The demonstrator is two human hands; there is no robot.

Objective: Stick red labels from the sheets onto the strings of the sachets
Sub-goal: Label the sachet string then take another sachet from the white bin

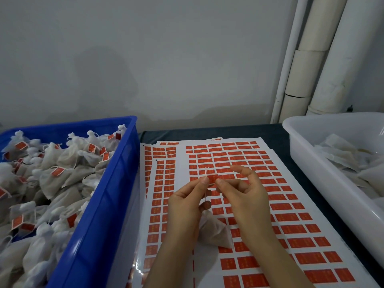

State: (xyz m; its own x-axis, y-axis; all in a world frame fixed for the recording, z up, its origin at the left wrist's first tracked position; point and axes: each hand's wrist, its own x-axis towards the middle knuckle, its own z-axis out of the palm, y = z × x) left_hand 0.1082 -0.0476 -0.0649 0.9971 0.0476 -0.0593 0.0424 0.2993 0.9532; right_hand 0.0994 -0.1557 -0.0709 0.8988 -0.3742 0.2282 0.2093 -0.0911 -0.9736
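The left hand (185,204) pinches the thin white string (206,172) w/ thumb & first finger. The string end pokes up above the pinch. The right hand (247,196) pinches a red label (212,178) right beside that spot; its other fingers are spread out & loose. The label touches the string, or is v. close; can't tell which. The sachet (216,231) hangs low under the left hand, over the sheets (180,163) on the table (276,134).

I think the step now is folding the label round the string.

How to do it well:
- Pull the string tight & straight, so it can't wiggle.
- Put the string down the middle of the sticky side, not at the edge.
- Leave a bit of string poking out the top, like now.
- Fold the label in half so both ends meet. Line up the corners 1st, then squeeze.
- Press from the fold out to the edge, so no bumps stay in.
- Try not to touch the glue much, or it won't stick well.
- Don't let the label tip sideways. A bent one looks bad & may peel off.

Then it prob. goes in the blue box (124,169) on the left, where lots of sachets w/ red labels lie. The white tub (307,159) on the right has sachets w/ no labels that I can see.
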